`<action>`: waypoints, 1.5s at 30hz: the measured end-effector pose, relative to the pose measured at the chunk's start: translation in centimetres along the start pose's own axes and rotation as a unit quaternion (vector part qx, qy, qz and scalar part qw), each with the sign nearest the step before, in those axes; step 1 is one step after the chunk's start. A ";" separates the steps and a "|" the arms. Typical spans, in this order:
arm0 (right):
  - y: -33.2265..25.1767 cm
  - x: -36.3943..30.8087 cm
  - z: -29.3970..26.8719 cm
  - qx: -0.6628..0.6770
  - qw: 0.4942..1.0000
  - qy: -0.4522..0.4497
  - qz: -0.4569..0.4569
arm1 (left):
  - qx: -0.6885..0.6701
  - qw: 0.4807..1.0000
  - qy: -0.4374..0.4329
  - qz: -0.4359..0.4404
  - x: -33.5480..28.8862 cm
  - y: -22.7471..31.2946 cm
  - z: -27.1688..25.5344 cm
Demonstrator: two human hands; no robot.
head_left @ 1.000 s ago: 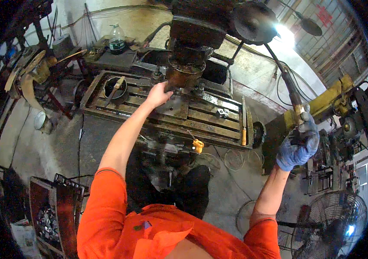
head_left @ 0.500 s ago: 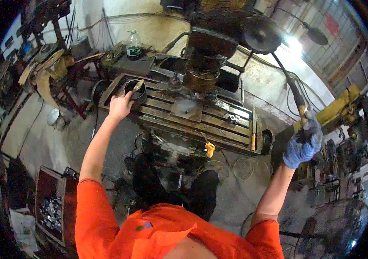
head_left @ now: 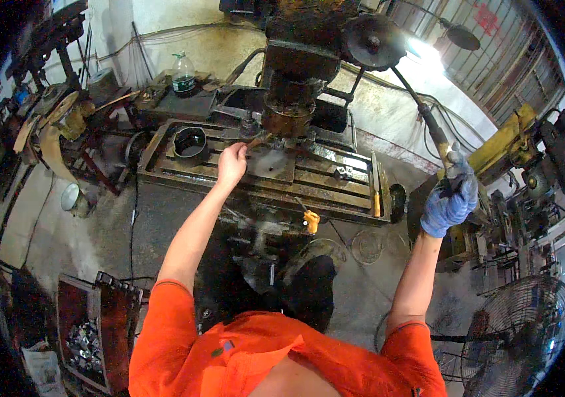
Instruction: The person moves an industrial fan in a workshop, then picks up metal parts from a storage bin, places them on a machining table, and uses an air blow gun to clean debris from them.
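My bare left hand (head_left: 232, 165) is closed around a small brush (head_left: 254, 142), whose dark tip points at the cutter area under the machine spindle (head_left: 289, 111). Below that tip is a flat metal plate (head_left: 270, 165) on the slotted machine table (head_left: 226, 180). A round dark pot (head_left: 190, 147) of dark liquid stands on the table's left end. In a blue glove, my right hand (head_left: 451, 202) is wrapped around the end of the long machine lever (head_left: 437, 135), to the right of the table.
A yellow-handled tool (head_left: 310, 220) hangs at the table's front edge. Small metal parts (head_left: 342, 173) and a yellow-handled file (head_left: 376, 192) lie on the table's right. A bin (head_left: 84, 344) of metal pieces stands lower left, a fan (head_left: 517, 331) lower right. A plastic bottle (head_left: 183, 76) stands behind.
My left hand has moved right with the brush, from above the pot to beside the metal plate under the spindle. The right hand still grips the lever. The whole view has shifted slightly.
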State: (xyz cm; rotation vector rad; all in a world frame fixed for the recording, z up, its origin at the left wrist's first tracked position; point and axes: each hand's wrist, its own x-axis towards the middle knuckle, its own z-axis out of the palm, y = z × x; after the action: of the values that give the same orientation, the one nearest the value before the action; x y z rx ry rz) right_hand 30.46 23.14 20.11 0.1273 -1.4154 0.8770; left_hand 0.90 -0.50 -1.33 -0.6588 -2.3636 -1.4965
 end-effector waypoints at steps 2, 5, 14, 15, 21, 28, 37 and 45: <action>-0.2 0.4 0.5 0.014 1.000 -0.013 -0.017 | 0.011 1.000 0.020 0.006 0.9 0.4 1.6; 0.1 -0.2 0.5 0.032 0.999 0.008 -0.013 | 0.027 1.000 0.006 0.010 0.8 1.1 3.3; 1.2 -1.2 -0.6 0.000 0.999 -0.014 -0.037 | 0.042 0.999 -0.009 -0.006 -0.2 1.3 3.9; 1.2 -1.4 -0.5 -0.015 0.999 -0.007 -0.029 | 0.040 0.999 -0.010 -0.009 -0.2 1.4 3.8; 1.3 -2.0 -0.2 -0.012 1.000 -0.010 -0.016 | -0.012 0.998 -0.063 -0.007 -1.1 1.5 2.3; 1.9 -3.0 -0.8 -0.007 1.000 -0.028 -0.008 | -0.042 0.992 -0.118 -0.009 -3.2 0.7 -1.6; 1.7 -4.1 -0.5 -0.214 0.971 -0.036 -0.103 | 0.201 0.976 0.062 0.059 1.1 -3.4 -11.8; 2.2 -4.2 -1.3 -0.101 0.994 -0.034 -0.027 | 0.411 0.907 -0.073 0.056 0.2 -4.3 -12.5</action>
State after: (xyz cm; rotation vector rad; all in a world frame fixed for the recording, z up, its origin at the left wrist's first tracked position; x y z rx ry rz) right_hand 30.59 23.50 15.25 0.0428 -1.5485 0.6865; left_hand -1.70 -13.25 0.79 -0.6604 -2.6750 -0.3073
